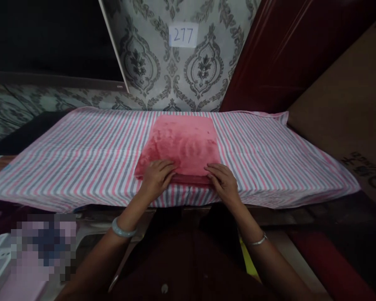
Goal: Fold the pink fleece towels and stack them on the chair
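A pink plush blanket (184, 140) lies folded into a thick, flat block on the striped cloth in front of me. Its pile shows darker patches on the left, and stacked layers show along the front edge. At the near left corner is my left hand (157, 179), fingers on top and thumb at the front edge, closed on the fabric. My right hand (224, 180) grips the near right corner the same way. The blanket's underside and the tips of some fingers are hidden.
A striped cloth (97, 154) covers the table and hangs over its front. Behind are a patterned wall with a paper marked 277 (184, 35) and a dark screen (50, 42). A cardboard box (347, 104) stands right; a blurred-out patch (45, 246) lies lower left.
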Tool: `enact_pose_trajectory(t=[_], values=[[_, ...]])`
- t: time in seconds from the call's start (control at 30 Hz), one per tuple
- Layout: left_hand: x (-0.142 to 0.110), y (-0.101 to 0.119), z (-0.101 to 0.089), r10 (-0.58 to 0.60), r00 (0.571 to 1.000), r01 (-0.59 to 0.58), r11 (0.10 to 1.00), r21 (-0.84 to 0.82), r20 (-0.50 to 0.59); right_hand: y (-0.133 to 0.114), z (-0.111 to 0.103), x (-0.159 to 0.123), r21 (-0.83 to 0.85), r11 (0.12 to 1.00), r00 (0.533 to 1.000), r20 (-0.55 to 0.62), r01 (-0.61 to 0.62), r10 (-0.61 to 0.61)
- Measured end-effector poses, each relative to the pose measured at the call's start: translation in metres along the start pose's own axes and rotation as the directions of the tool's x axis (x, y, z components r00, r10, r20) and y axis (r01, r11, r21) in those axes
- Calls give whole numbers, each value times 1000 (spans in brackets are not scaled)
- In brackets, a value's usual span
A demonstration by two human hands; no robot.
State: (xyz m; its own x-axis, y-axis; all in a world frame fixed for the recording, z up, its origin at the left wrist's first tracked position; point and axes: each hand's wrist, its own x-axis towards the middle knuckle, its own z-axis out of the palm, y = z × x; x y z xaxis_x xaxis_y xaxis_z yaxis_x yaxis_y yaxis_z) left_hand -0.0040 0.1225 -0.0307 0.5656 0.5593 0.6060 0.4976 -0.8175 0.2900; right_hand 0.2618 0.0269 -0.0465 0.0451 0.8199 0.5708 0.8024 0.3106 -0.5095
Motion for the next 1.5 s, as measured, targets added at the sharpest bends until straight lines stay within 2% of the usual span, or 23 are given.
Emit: enact_pose_trajectory(t=[0.17, 0.27, 0.37, 0.47, 0.57, 0.7, 0.83, 1.0, 1.17, 1.3, 1.43, 1.5], values=[[4, 1, 1, -42, 997, 39, 998, -53, -62, -4, 4, 5, 14, 998, 997, -43, -59, 59], [5, 2, 6, -75, 993, 73, 997, -22, -95, -3, 5, 5, -42, 992, 991, -63, -121, 119], [3, 0, 12, -71, 986, 76, 997, 30, -149, 0, 5, 4, -100, 986, 989, -77, -130, 123], [1, -1, 12, 21, 988, -10, 997, 72, -155, 3, 4, 1, -119, 989, 996, -41, -85, 81], [0, 2, 6, 106, 991, -97, 989, 111, -86, 4, 4, -2, -118, 993, 999, -34, -25, 21], [1, 6, 0, 134, 991, -134, 983, 124, 3, 3, 3, -6, -143, 987, 997, -29, 69, -74], [4, 7, 1, 96, 995, -99, 988, 115, 28, 4, 6, -7, -180, 981, 998, 17, 67, -65], [8, 7, -1, 47, 998, -50, 996, 70, 45, 6, 15, -4, -134, 985, 980, -154, 104, -124], [13, 4, -4, -1, 997, -1, 1000, 23, 81, 5, 19, -3, -138, 983, 969, -198, 123, -149], [16, 2, -2, -14, 999, 13, 1000, 18, 47, -6, 18, -5, -162, 974, 944, -264, 157, -196], [16, 2, -1, 16, 1000, -16, 999, 28, 0, -19, 23, -3, -254, 931, 925, -206, 263, -318], [13, 2, -1, 47, 999, -47, 997, 57, -1, -24, 27, 1, -291, 914, 928, -158, 282, -337]])
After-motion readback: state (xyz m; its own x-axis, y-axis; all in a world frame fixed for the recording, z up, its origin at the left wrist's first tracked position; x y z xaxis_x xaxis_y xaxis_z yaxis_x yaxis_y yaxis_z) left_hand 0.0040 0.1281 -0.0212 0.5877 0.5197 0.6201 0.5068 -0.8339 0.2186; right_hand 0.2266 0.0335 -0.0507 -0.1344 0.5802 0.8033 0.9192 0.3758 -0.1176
